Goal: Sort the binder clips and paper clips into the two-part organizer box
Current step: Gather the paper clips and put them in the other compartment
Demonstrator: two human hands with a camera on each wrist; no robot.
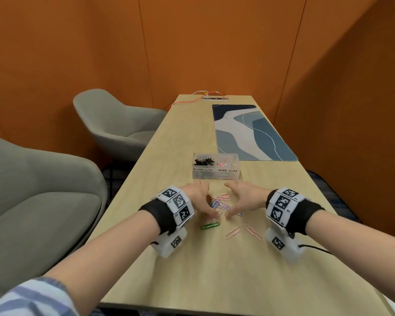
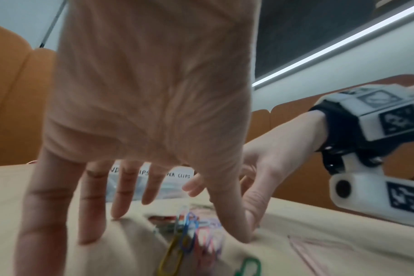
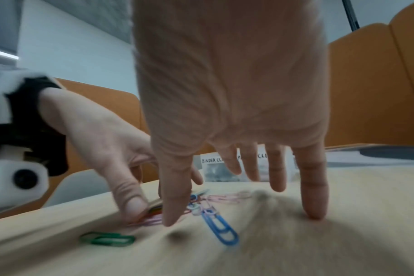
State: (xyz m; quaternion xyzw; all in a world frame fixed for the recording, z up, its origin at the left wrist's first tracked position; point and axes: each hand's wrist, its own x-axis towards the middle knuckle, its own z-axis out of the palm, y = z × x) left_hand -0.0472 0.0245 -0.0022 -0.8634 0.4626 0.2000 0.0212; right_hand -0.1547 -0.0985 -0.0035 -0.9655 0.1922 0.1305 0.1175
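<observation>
A clear two-part organizer box point(image 1: 216, 173) stands mid-table. Black binder clips point(image 1: 202, 160) fill its left part and coloured paper clips point(image 1: 226, 164) its right. A loose pile of paper clips point(image 1: 219, 201) lies in front of it, between my hands. My left hand point(image 1: 202, 200) and right hand point(image 1: 243, 198) cup the pile from either side, fingers spread and tips on the table. In the right wrist view the left thumb point(image 3: 134, 205) presses on clips beside a blue clip point(image 3: 221, 229). A green clip point(image 1: 210, 225) and two pink clips point(image 1: 234, 232) lie nearer me.
A blue and white desk mat point(image 1: 251, 133) lies behind the box on the right. A power strip with an orange cable point(image 1: 212, 96) sits at the far end. Two grey chairs point(image 1: 114, 124) stand along the table's left edge. Orange walls enclose the room.
</observation>
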